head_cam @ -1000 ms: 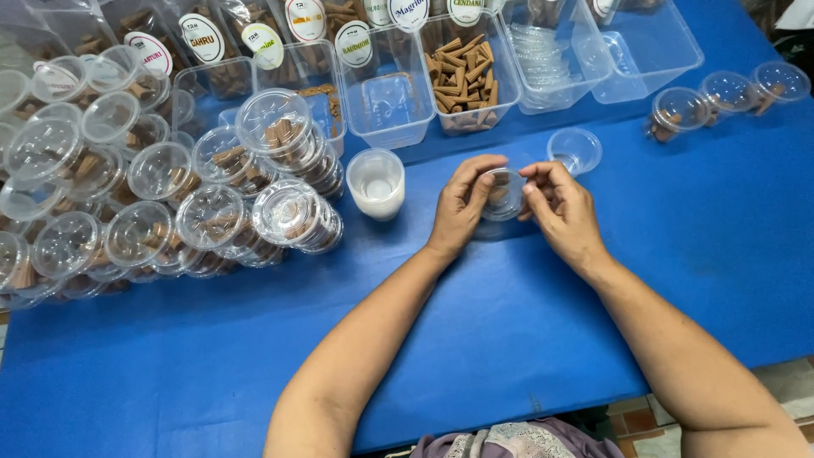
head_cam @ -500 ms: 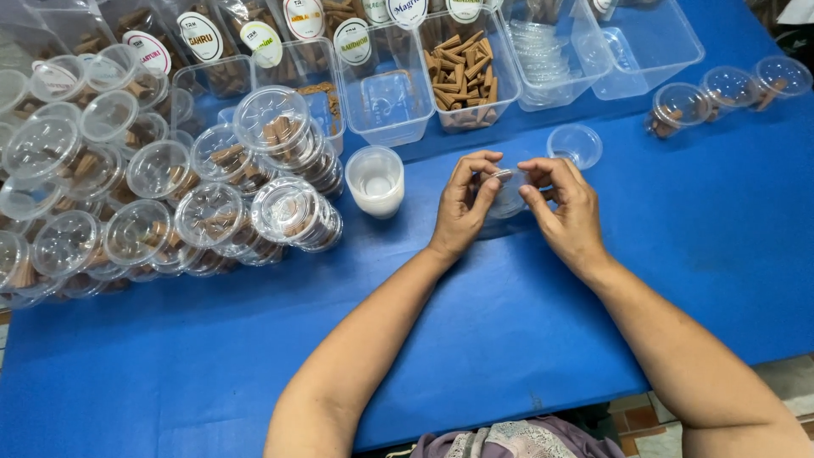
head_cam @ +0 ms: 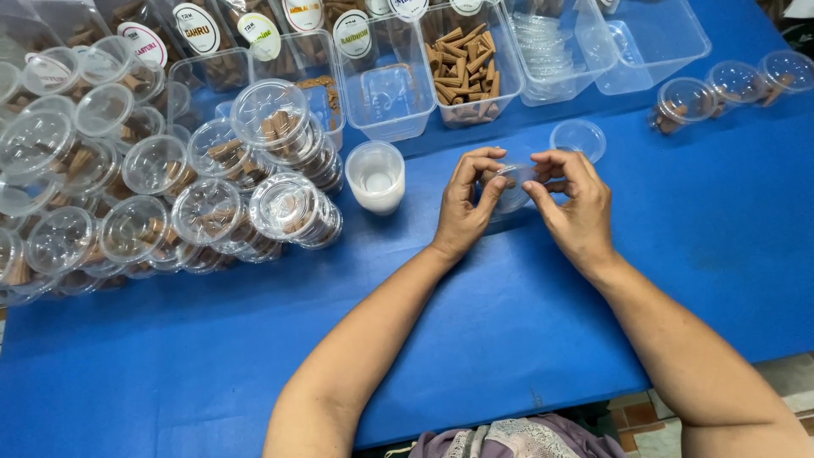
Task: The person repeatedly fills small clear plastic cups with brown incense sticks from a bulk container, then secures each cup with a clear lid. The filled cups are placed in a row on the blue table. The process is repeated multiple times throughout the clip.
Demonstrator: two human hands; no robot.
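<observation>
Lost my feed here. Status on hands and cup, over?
Left hand and right hand both on small clear cup, above blue table. Loose lid behind. Nothing blocking.

A small round clear plastic cup [head_cam: 512, 188] sits between both hands, low over the blue table [head_cam: 475, 339]; the left hand [head_cam: 465, 208] curls around its left side; the right hand [head_cam: 577, 203] pinches its rim from the right; its contents cannot be made out.

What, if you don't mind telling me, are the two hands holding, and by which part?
A small clear plastic cup, held between both hands: left hand and right hand pinch its rim with their fingertips.
</observation>
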